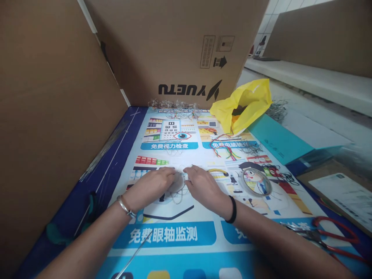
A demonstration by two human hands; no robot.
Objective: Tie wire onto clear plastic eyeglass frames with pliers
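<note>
Close together over the middle of the printed sheet, both hands work at a thin, looped wire [178,199]. My left hand [159,183], with a silver bangle at its wrist, is closed with its fingertips pinched at the upper part of the wire. My right hand [202,185], wearing a black band, pinches it from the other side, fingertips a short gap away. Fine loops hang below the fingertips onto the sheet. Exactly what sits between the fingertips is too small to make out. Another faint bundle of thin wire [173,146] lies just beyond the hands.
A yellow bag [242,106] lies open behind coloured threads [223,149]. Tape roll [257,182] and red-handled scissors [328,234] are at right. Tangled clear pieces [174,104] line the back, against a cardboard box [180,50]. A thin metal rod [135,254] lies in front.
</note>
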